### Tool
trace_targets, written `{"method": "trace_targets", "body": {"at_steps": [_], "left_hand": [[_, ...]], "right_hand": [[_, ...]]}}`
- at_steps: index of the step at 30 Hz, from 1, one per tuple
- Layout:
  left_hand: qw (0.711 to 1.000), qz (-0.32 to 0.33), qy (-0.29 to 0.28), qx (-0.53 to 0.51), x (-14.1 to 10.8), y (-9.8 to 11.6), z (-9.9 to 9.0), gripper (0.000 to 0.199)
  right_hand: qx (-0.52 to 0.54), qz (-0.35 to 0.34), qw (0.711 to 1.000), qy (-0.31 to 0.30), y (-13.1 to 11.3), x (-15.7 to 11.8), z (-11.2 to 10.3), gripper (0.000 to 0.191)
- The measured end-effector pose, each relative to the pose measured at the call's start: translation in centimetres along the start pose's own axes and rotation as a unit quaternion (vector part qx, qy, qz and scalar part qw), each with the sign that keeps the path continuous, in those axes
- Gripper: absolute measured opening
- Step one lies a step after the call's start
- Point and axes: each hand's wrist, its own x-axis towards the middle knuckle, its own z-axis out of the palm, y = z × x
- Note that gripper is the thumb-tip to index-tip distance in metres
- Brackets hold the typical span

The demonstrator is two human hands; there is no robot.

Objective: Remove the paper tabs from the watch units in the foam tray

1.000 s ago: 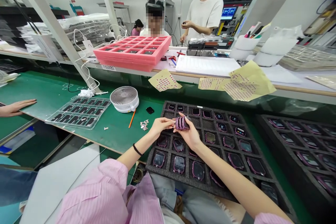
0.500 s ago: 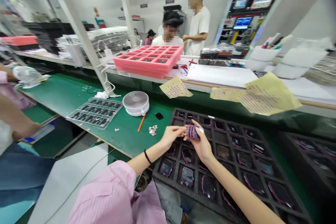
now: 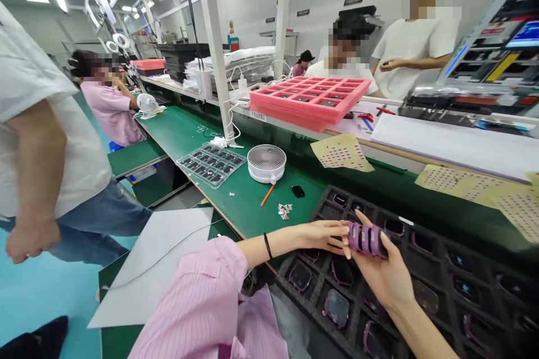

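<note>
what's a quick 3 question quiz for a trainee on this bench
1. True or false: the black wristband is on the left wrist.
2. What lies just below the desk fan on the green bench? A an orange pen, B a mug, C a hammer.
3. Fill in: the left hand and right hand hold the purple part over a black ____.

Key: 1 true; 2 A; 3 foam tray

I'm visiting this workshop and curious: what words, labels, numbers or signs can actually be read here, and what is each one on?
"不良品放置区" (small, best reading): white label on the shelf edge, below the pink foam tray.
Too small to read: black wall plates.
Too small to read: red and yellow wall sign.
Too blurred to read: blue machine screen.
</note>
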Motion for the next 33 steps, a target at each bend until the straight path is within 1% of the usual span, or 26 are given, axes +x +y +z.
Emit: {"method": "trace_targets", "body": {"at_steps": [1,3,8,12,15,17,18,19,20,21,22,23,24,25,26,29,31,33], "left_hand": [[1.0,-0.003,-0.019,-0.007,-0.1,0.0,0.1,0.055],[0.999,0.005,-0.036,-0.001,-0.5,0.1,0.4,0.052],[0.997,0.026,-0.072,0.031,-1.5,0.5,0.3,0.051],[0.997,0.053,-0.048,0.037,-1.4,0.0,0.2,0.051],[0.997,0.047,-0.042,0.049,-1.1,0.0,0.2,0.055],[0.994,0.031,-0.035,0.096,-1.2,0.8,-0.3,0.055],[0.989,0.03,-0.018,0.142,-1.4,1.4,-0.7,0.052],[0.977,0.041,0.017,0.209,-1.6,2.0,-1.5,0.047],[0.95,0.059,0.075,0.297,-1.9,2.7,-2.4,0.041],[0.903,0.083,0.151,0.393,-2.2,3.4,-3.4,0.035],[0.835,0.105,0.233,0.488,-2.4,4.0,-4.6,0.03],[0.757,0.113,0.307,0.566,-2.7,4.4,-5.8,0.025],[0.715,0.109,0.344,0.599,-2.9,4.7,-6.9,0.02],[0.687,0.103,0.364,0.62,-3.0,4.8,-7.9,0.015],[0.677,0.094,0.372,0.628,-3.1,4.8,-8.8,0.012],[0.673,0.078,0.375,0.632,-2.8,4.4,-10.2,0.006],[0.679,0.074,0.376,0.627,-2.6,4.4,-10.5,0.007],[0.694,0.078,0.368,0.614,-2.4,4.7,-10.2,0.009]], "right_hand": [[0.01,0.015,1.0,-0.008,-0.1,-0.2,0.2,0.048],[0.03,0.032,0.999,-0.01,-0.1,-0.5,0.6,0.047],[0.072,0.043,0.996,-0.01,0.0,-0.6,1.3,0.047],[0.084,0.043,0.995,-0.029,0.0,-0.5,1.6,0.05],[0.085,0.047,0.995,-0.037,0.1,-0.4,1.6,0.051],[0.09,0.054,0.994,-0.039,0.2,-0.3,1.6,0.049],[0.092,0.056,0.993,-0.039,0.2,-0.1,1.5,0.047],[0.093,0.055,0.993,-0.036,0.3,0.0,1.4,0.046],[0.096,0.051,0.994,-0.03,0.3,0.2,1.2,0.044],[0.099,0.047,0.994,-0.021,0.2,0.3,1.0,0.043],[0.104,0.042,0.994,-0.011,0.2,0.5,0.9,0.042],[0.109,0.039,0.993,-0.002,0.2,0.7,0.7,0.041],[0.114,0.037,0.993,0.002,0.1,0.8,0.5,0.041],[0.117,0.036,0.992,0.004,0.1,0.8,0.4,0.041],[0.119,0.035,0.992,0.003,0.1,0.9,0.4,0.041],[0.119,0.033,0.992,-0.003,0.3,0.8,0.5,0.041],[0.122,0.033,0.992,-0.003,0.4,0.8,0.6,0.041],[0.131,0.034,0.991,-0.001,0.5,0.8,0.6,0.041]]}}
